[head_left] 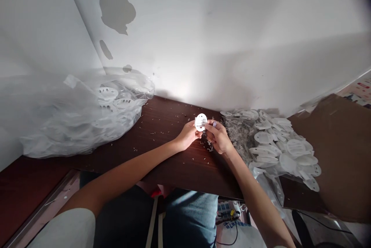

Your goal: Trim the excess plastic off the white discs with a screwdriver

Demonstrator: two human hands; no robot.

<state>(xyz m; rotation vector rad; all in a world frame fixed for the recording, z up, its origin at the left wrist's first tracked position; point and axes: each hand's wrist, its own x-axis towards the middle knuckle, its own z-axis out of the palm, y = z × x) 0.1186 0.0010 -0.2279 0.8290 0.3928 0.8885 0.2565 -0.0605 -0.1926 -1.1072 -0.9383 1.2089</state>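
A small round white plastic piece (200,123) with slots and holes is held up over the dark table. My left hand (187,136) pinches it at its left and lower edge. At its right side, the fingers of my right hand (219,138) are closed against the same piece, a ring on one of them. Whether a smaller part sits between the right fingertips is too small to tell. Just below the right fingers, a few tiny white bits lie on the tabletop (171,159).
On the left stands a big clear plastic bag (116,124) of white plastic parts. To the right lie a pile of white plastic pieces (278,143) and a bag of tiny clear parts (239,134). A brown cardboard sheet (342,151) stands beyond; a white wall (185,47) rises behind.
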